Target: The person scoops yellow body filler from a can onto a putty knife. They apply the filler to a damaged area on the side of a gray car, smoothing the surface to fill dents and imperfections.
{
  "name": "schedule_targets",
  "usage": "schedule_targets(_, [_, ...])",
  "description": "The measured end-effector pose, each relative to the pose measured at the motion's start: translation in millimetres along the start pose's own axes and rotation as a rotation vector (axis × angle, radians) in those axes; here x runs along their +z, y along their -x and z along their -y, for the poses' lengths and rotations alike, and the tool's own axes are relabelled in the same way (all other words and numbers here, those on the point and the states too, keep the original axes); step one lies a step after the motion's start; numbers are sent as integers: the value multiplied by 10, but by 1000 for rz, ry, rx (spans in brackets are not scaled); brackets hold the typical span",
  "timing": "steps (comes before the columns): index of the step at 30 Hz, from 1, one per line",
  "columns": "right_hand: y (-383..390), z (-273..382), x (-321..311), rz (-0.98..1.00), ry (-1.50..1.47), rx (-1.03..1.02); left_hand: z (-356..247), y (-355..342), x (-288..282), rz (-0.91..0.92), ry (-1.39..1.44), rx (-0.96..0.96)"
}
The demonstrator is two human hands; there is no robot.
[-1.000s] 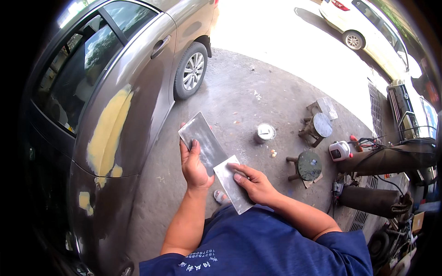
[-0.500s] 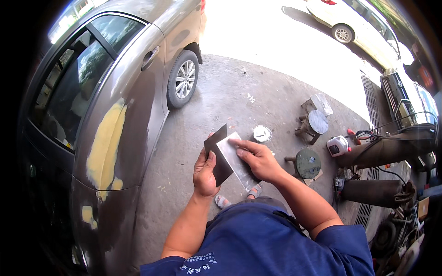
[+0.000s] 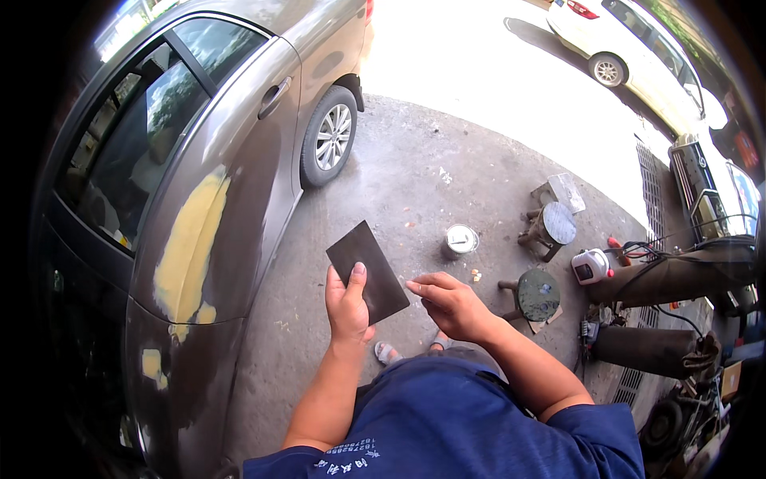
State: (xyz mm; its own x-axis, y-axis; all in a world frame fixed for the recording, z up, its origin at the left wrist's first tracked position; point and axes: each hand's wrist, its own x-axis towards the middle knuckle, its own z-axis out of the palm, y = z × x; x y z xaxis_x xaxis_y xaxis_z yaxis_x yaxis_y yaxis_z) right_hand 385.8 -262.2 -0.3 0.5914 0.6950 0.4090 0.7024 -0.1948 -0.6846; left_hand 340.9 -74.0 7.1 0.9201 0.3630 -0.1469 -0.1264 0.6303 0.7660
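"As the left hand [image 3: 348, 310] grasps a dark rectangular plate [image 3: 373, 267], what's around it?"

"Brown car door [image 3: 235, 231] at nine o'clock, round whitish tin [image 3: 459, 243] at two. The pale sheet's face no longer shows; right hand's [image 3: 455, 310] grip, can't tell."

green-topped stool [image 3: 538, 295] | white jug [image 3: 590, 267] beside dark cylinder [image 3: 674, 281] | white car [image 3: 648, 92] in sunlight

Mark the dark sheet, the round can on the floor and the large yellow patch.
Dark sheet [image 3: 377, 273]: head view, middle of its face.
Round can [image 3: 460, 240]: head view, its top.
Large yellow patch [image 3: 190, 249]: head view, its middle.
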Motion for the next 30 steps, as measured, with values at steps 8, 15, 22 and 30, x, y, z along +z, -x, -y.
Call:
schedule_targets(8, [-29,-49,-110,-77,-414,586,53,-123,-59,45,-185,118])
schedule_targets(15, [35,-99,-104,244,-421,568,217,-86,37,231,-455,48])
schedule_targets(22, [55,-372,-504,-161,-649,702,161,-67,126,484,-613,-256])
schedule_targets(30, [106,-488,-745,-88,-455,499,237,-218,170,600,-810,-268])
